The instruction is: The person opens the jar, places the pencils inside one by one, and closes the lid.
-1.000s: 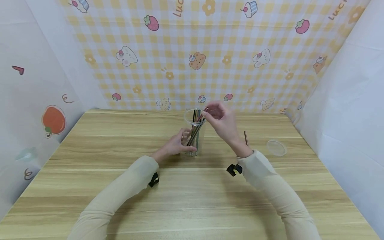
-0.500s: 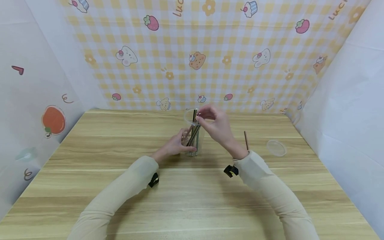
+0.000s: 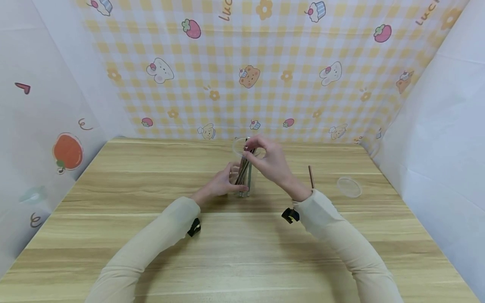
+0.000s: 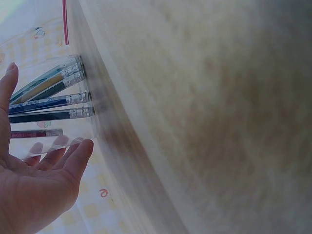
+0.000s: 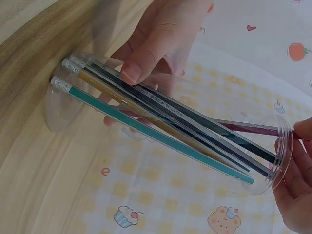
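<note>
One left hand (image 3: 221, 183) grips the wall of a clear container (image 5: 58, 109), thumb and fingers set on opposite sides. The container stands upright on the desk (image 3: 242, 256), near the middle of its back edge. Inside, leaning pencils rest with metal-banded ends down, including a teal pencil (image 5: 161, 137) and dark ones. At the container's rim, the right hand (image 3: 270, 162) pinches the upper end of a red pencil (image 5: 248, 127) whose shaft is inside. Farther right, a loose reddish rod (image 3: 311, 176) lies beside the right sleeve (image 3: 322, 208); a clear round lid (image 3: 349, 187) lies toward the desk's right edge.
</note>
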### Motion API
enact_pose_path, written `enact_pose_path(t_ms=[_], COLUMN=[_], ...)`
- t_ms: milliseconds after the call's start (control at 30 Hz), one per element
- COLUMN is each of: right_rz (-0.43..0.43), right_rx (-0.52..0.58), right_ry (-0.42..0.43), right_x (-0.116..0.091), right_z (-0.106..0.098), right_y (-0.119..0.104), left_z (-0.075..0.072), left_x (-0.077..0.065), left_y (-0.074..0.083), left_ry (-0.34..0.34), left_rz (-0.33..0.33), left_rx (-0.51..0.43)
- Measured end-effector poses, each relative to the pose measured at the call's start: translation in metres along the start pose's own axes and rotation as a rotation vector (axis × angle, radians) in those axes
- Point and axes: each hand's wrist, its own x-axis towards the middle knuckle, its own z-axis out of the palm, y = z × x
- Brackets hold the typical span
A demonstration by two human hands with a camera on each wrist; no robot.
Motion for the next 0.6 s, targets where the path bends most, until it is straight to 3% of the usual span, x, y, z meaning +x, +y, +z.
enact_pose_path(t_ms=[200, 367, 467, 600], right_rz=[-0.005, 0.070, 0.131, 0.192], right_rx=[-0.015, 0.045, 0.061, 0.090], right_ry=[-0.025, 0.050, 0.096, 0.133], right_x=[-0.004, -0.003, 0.000, 0.003], right_z=[0.000, -0.008, -0.017, -0.028], right_y=[0.015, 0.015, 0.001, 0.000], left_z=[0.000, 0.000, 0.000, -0.001], left_x=[0.000, 0.000, 0.001, -0.008], left_y=[0.000, -0.001, -0.002, 0.017], left_ry=[-0.010, 0.000, 0.008, -0.008], left_rz=[0.026, 0.009, 0.008, -0.005], left_rx=[-0.010, 0.013, 0.011, -0.005])
